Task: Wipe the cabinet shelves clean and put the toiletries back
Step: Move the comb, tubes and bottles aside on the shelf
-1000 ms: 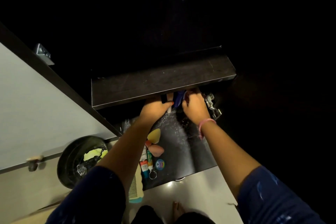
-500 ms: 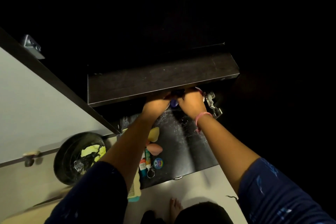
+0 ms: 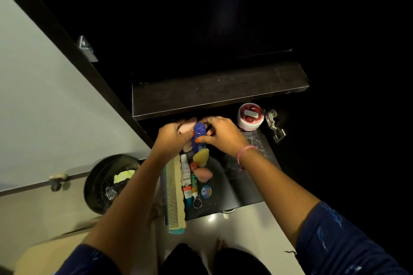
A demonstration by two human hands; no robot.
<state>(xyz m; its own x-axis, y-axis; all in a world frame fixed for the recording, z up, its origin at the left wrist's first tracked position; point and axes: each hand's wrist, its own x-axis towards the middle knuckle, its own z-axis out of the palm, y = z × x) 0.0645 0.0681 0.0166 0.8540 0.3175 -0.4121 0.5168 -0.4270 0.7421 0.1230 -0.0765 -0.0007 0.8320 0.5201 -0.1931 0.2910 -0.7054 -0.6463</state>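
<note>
At the centre of the frame both hands meet on a small blue plastic bottle (image 3: 198, 138), just below the front edge of the dark wooden cabinet shelf (image 3: 214, 94). The right hand (image 3: 220, 135) pinches the bottle with thumb and fingers; the left hand (image 3: 172, 137) is curled against its other side, perhaps also gripping a pink sponge (image 3: 186, 128). A cream long-toothed comb (image 3: 174, 194) lies lower centre, beside white tubes (image 3: 186, 177). A pink-lidded round jar (image 3: 249, 116) stands to the right.
</note>
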